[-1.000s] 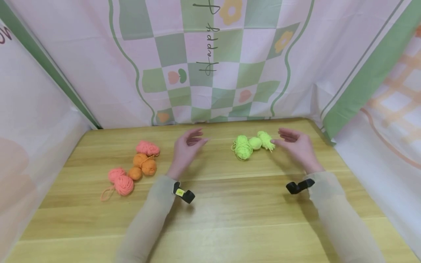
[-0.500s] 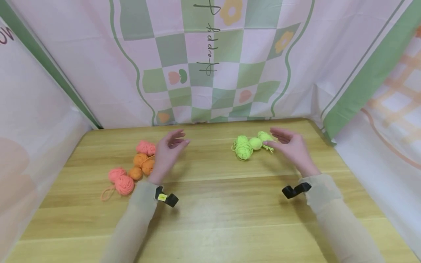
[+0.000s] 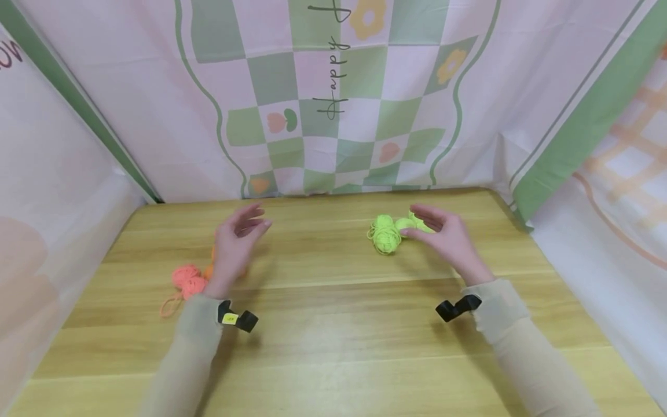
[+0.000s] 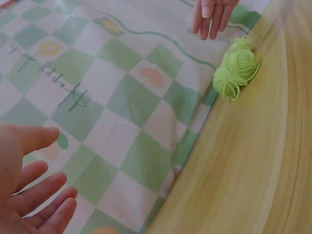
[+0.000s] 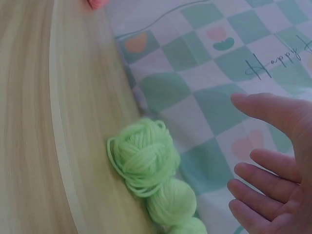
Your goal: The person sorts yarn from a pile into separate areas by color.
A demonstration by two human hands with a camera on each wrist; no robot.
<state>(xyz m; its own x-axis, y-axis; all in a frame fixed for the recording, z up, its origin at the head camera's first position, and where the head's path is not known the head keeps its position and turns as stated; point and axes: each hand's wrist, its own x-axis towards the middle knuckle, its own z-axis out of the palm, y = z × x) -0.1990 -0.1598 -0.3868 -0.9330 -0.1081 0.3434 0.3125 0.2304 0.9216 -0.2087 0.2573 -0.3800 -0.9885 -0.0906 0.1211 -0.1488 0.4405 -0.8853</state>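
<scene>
My left hand [image 3: 233, 246] hovers over the left part of the table with relaxed, parted fingers and holds nothing. Below it lie coral-pink yarn balls [image 3: 187, 280] and orange yarn balls [image 3: 209, 271], largely covered by the hand in the head view. On the right, my right hand [image 3: 449, 238] is raised above the lime-green yarn balls [image 3: 385, 234], palm turned inward and nothing in its grasp. In the right wrist view its fingers [image 5: 265, 168] are spread apart from the green yarn balls [image 5: 146, 156], which form a row against the cloth.
The wooden table [image 3: 333, 341] meets a hanging checked cloth [image 3: 333, 145] at its back edge. Further cloths hang at the left [image 3: 62, 174] and right sides. Black wrist cameras are strapped at both sleeves; a loose pink strand [image 3: 169, 307] trails on the wood.
My left hand has moved left, from the middle of the table to over the orange and pink yarn balls. The right hand has drifted left over the green yarn balls.
</scene>
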